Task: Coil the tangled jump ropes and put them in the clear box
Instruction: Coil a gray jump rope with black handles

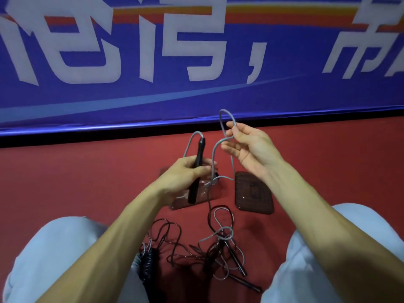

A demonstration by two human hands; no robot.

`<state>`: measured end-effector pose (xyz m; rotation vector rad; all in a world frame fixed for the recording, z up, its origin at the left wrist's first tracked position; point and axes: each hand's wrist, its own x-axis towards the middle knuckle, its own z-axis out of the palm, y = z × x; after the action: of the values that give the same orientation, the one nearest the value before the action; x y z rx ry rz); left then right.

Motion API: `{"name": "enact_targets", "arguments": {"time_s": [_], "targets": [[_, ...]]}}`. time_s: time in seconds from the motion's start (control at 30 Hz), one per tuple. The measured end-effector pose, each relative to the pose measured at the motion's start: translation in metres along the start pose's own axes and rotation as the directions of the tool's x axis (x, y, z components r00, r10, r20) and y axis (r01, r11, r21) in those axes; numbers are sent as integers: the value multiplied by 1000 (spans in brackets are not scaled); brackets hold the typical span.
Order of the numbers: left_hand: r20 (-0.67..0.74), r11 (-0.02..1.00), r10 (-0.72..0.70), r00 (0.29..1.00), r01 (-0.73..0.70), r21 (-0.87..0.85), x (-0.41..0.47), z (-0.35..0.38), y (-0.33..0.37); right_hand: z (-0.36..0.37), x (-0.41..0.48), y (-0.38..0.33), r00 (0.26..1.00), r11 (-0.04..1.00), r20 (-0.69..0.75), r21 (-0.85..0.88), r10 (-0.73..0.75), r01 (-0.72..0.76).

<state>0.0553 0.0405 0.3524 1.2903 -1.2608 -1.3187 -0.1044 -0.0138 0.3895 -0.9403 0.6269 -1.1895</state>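
left hand (185, 173): wrapped tight round the black handle (200, 149), held up over the floor (87, 171)
right hand (247, 147): fingertips pinching a raised loop of the grey rope (220, 119)
clear box (205, 194): on the floor, partly hidden behind the left hand
tangled ropes (218, 243): messy pile on the floor between the knees

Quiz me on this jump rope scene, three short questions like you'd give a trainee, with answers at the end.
1. True or false: the left hand grips a black handle.
2. The right hand pinches: A the grey rope, B the black handle, C nothing.
3. Fill in: the tangled ropes lie on the red ____.
Key: 1 true; 2 A; 3 floor.
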Motion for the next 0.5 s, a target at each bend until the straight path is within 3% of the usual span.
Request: {"name": "enact_targets", "arguments": {"time_s": [0.13, 0.27, 0.37, 0.5], "targets": [[152, 999, 21, 988, -17, -31, -2, 7, -4, -3, 4, -7, 996, 971, -84, 232, -33, 51], [15, 987, 91, 996, -88, -131, -5, 14, 1, -9, 9, -5, 971, 943, -240, 318, -17, 96], [-129, 960, 115, 985, -143, -239, -1, 12, 4, -11, 10, 1, 965, 983, -260, 181, 19, 30], [-263, 888, 112, 958, -215, -407, 2, 5, 14, -10, 5, 10, 984, 972, -165, -214, 59, -94]]}}
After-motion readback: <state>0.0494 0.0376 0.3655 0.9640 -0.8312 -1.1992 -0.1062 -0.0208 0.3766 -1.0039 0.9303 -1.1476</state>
